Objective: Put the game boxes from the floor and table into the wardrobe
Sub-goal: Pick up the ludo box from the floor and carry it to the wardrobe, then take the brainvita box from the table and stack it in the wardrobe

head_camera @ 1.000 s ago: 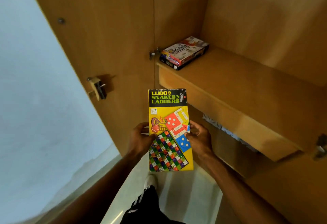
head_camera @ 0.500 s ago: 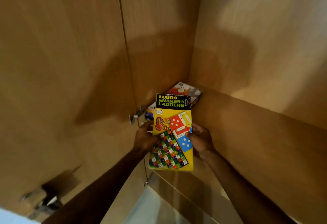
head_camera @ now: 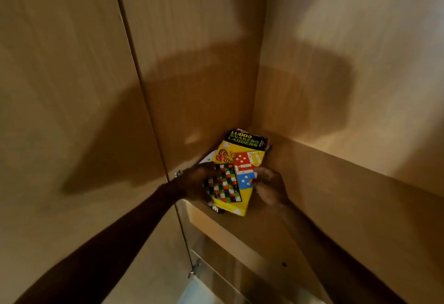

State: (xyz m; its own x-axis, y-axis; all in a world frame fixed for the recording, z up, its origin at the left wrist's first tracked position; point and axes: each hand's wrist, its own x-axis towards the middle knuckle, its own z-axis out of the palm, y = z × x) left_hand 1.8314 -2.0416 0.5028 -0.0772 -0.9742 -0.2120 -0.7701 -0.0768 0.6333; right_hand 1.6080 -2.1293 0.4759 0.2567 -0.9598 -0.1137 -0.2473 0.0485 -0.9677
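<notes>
Lowering step by the look of it: left hand (head_camera: 199, 181) and right hand (head_camera: 269, 187) both grasp the flat yellow cardboard Ludo and snakes-and-ladders game box (head_camera: 240, 159). Left hand is curled round the left long edge over the chequered board print, right hand pinches the right long edge beside the blue die print. Both hands are motion-blurred, so finger detail is soft. Yellow box sits in the far left corner of the light brown wooden wardrobe shelf (head_camera: 336, 202), on top of a second game box (head_camera: 208, 159), of which only a white corner at left and a dark corner at the near end show. Cannot tell if the yellow box is fully resting on it or just above. Key relation: the box's long axis runs near to far, title end toward the corner and tipped slightly right, with the hands on the near half, one per side and about level, so neither is clearly nearer. Judgement: next move is to let go and draw both hands back toward the near shelf edge. Near end overhangs the lower box a bit and lies close to the shelf front, so it may need a nudge farther in. Small metal hinge (head_camera: 179, 173) sits just left of the left hand, and the brown wooden wardrobe door (head_camera: 60, 111) fills the left of the view.
</notes>
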